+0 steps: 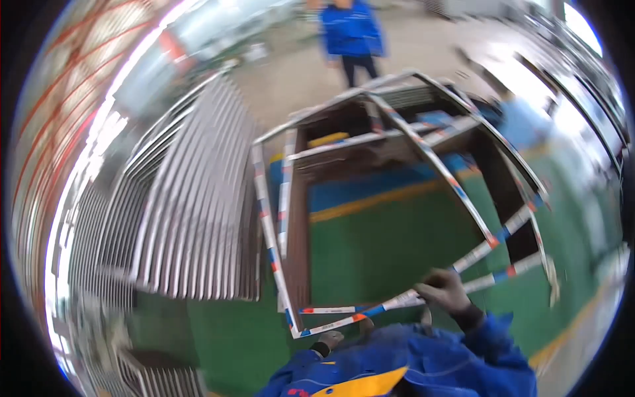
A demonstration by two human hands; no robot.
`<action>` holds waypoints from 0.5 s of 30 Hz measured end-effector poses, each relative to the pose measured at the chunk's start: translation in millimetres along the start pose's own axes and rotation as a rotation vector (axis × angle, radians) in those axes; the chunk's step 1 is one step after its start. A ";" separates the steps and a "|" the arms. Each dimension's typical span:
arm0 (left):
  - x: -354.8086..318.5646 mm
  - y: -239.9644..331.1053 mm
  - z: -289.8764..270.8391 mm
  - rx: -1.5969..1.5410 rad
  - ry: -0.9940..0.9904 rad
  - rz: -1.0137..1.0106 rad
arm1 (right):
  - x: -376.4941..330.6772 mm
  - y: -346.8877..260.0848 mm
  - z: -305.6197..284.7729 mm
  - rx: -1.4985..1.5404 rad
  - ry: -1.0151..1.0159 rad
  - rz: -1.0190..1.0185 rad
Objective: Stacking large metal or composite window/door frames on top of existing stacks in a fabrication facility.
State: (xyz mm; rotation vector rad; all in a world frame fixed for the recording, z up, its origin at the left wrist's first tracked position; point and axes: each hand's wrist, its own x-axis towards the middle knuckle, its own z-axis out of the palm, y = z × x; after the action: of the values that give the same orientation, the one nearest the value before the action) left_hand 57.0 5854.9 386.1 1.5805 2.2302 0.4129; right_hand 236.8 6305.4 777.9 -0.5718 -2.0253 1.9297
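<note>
I carry a large rectangular window frame [463, 192] of metal profiles wrapped in white film with red and blue marks. My right hand [446, 291], in a dark grey glove, grips its near edge. My left hand [329, 340], also gloved, is low down under the frame's near corner; its grip is partly hidden by my blue sleeve. A second similar frame [286, 198] lies just behind the first. The picture is blurred by motion.
A dense row of upright metal frames [192, 205] stands stacked at the left. A person in a blue jacket [350, 33] stands far ahead on the grey floor. Green floor with yellow and blue lines [370, 205] lies below the frames.
</note>
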 end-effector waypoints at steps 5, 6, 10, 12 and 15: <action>8.9 13.9 -19.3 0.151 -0.094 0.040 | 14.7 20.0 18.7 0.089 -0.023 0.125; -0.5 11.5 -11.0 0.160 -0.066 0.008 | 21.0 15.3 32.7 0.086 -0.051 0.149; -8.5 5.8 1.2 0.160 -0.149 -0.039 | 36.2 19.2 46.8 0.027 -0.172 0.150; -17.4 12.1 0.3 0.072 -0.068 -0.067 | 43.6 9.7 61.1 -0.018 -0.208 0.147; -41.9 7.3 15.0 -0.015 0.015 -0.101 | 58.1 3.2 89.8 -0.056 -0.274 0.144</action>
State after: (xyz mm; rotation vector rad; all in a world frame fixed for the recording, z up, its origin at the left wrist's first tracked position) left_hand 82.6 5818.1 381.6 1.4545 2.3014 0.4134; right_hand 144.0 6253.6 765.2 -0.5016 -2.2656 2.1419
